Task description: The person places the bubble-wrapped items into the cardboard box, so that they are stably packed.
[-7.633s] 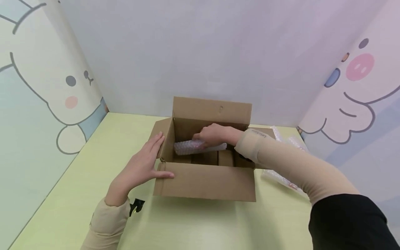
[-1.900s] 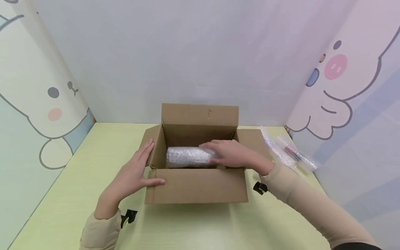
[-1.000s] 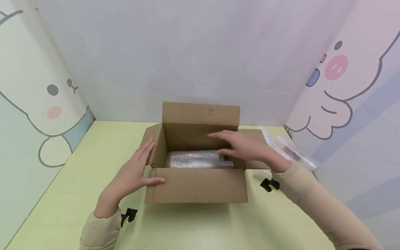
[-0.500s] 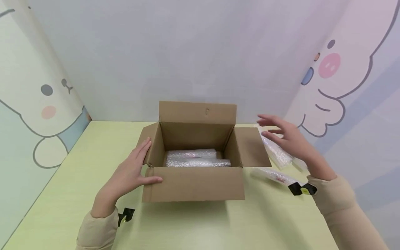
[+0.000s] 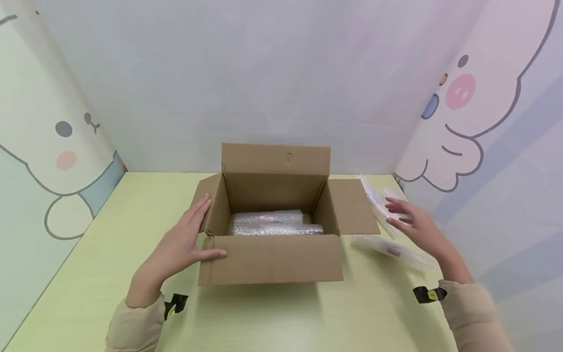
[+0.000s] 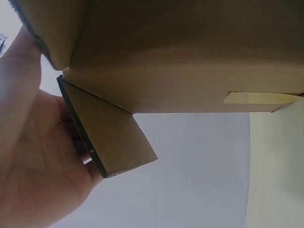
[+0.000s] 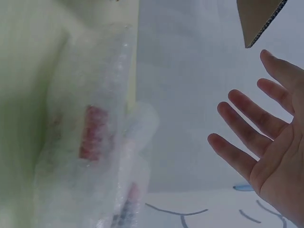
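Observation:
A cardboard box [image 5: 270, 259] stands on the table with its flaps spread outward. Two bubble-wrapped packages lie side by side inside it: a rear package [image 5: 268, 216] with a faint pink mark and a front package [image 5: 281, 229]. My left hand [image 5: 178, 249] rests against the box's left corner, fingers straight along the side flap [image 6: 109, 133] and thumb on the front flap. To the right of the box, my right hand [image 5: 415, 226] hovers with fingers apart, holding nothing. Near it lies a bubble-wrapped package [image 5: 393, 250] with a red patch, also large in the right wrist view.
More bubble-wrapped packages, including a long one [image 5: 374, 198], lie behind the right hand, partly hidden by it. The box's right flap [image 5: 354, 206] sticks out toward them. A pale wall [image 5: 272, 73] closes off the back of the light green table [image 5: 264, 318].
The right hand placed a bubble-wrapped package in the box beside the first one, let go, and moved right and down over the packages outside. The left hand stays on the box corner.

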Motion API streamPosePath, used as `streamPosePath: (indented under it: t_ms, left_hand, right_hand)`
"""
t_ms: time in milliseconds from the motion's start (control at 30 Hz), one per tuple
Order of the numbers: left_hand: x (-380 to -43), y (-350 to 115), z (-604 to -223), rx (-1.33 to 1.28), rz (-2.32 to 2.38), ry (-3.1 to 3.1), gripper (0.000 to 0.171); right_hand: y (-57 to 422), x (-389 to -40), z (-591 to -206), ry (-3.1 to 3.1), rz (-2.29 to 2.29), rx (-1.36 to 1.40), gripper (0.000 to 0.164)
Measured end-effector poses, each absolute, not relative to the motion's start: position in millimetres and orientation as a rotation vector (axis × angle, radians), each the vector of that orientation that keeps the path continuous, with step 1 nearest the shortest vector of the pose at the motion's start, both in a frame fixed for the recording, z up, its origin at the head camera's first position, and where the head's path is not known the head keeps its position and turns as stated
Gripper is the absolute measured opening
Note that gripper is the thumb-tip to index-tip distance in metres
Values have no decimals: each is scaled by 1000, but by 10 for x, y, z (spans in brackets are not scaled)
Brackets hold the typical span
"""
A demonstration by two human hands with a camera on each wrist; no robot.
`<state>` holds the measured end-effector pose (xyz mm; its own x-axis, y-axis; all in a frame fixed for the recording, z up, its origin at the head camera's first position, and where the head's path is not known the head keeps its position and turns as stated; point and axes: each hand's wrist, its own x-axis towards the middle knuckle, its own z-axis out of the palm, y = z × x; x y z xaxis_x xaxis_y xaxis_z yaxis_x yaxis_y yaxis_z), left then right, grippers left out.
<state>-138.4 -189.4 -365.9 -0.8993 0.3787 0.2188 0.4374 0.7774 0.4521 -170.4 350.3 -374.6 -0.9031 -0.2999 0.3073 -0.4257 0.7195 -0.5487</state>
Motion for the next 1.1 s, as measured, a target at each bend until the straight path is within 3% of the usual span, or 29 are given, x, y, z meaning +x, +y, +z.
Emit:
streamPosePath:
  t_ms: [500, 1100]
  left_hand:
    - [-1378, -1899, -3658, -661, -757, -2849, 117]
    - [-1387, -1888, -3653, -639, -780, -2879, 119]
  right_hand:
    - [3827, -1573, -4286, -3089, 873, 524, 51]
    - [3863, -1474, -4380, -3258, 815, 392, 62]
